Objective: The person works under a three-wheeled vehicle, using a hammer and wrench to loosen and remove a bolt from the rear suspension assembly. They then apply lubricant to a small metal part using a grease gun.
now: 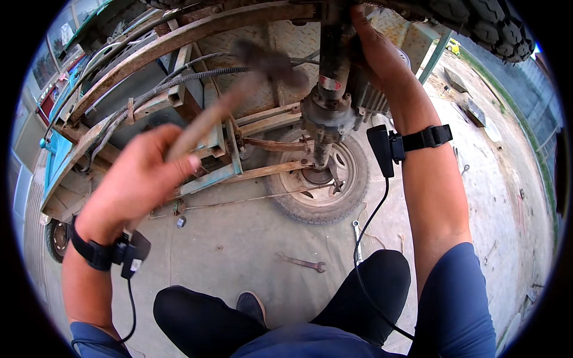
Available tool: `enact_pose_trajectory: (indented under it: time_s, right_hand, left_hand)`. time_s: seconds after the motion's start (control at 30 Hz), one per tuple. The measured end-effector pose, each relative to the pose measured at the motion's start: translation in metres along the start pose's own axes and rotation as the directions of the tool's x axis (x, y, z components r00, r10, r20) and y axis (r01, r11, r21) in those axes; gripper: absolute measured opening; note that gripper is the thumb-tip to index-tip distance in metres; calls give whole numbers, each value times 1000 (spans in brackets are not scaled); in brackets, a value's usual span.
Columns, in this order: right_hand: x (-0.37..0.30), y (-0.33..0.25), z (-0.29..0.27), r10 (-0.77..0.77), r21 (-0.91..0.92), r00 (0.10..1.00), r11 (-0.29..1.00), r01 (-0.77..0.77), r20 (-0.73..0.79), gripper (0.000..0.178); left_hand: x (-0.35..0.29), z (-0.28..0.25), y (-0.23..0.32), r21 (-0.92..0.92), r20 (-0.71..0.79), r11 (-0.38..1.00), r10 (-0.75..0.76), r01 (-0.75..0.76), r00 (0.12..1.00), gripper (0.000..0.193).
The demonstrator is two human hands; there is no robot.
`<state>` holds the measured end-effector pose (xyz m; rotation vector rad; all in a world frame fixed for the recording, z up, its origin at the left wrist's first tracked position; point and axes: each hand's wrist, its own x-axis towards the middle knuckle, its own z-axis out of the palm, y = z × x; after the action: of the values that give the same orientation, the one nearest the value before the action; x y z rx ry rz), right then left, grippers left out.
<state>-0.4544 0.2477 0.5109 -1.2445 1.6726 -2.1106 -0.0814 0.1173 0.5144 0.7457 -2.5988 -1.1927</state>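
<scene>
My left hand [134,170] is closed round the wooden handle of a hammer [218,110]. Motion smears the hammer's dark head, which is raised in front of the vehicle frame, left of the axle. At the upper right, my right hand [385,59] grips the dark axle tube [334,53] from its right side, thumb pointing up along it; the other fingers are largely hidden. Below the hand, the tube meets a greasy gear housing [327,113], with a finned motor [374,100] beside it. The axle's lower end reaches a wheel [286,200] near the floor.
A rusty vehicle frame [179,53] with cables fills the upper left. Another tyre [489,30] hangs at the top right. An open-ended wrench [301,262] and a combination wrench [357,238] lie on the floor before my knees. More metal parts [474,112] lie far right.
</scene>
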Motion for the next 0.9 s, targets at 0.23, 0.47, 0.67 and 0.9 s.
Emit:
enact_pose_trajectory:
  time_s: [0.23, 0.47, 0.67, 0.9]
  right_hand:
    - [3, 2, 0, -9, 25, 999, 1000, 9, 30, 21]
    - [4, 1, 0, -8, 34, 999, 999, 6, 31, 21]
    - [3, 3, 1, -6, 44, 999, 999, 4, 46, 22]
    - [4, 4, -1, -13, 48, 998, 999, 11, 56, 22]
  left_hand:
    - [1, -8, 0, 120, 19, 992, -26, 23, 999, 33]
    - [2, -6, -10, 154, -26, 981, 124, -118, 992, 36]
    - [2, -24, 33, 48, -19, 998, -41, 42, 999, 36]
    - [2, -11, 11, 248, 35, 966, 62, -69, 997, 36]
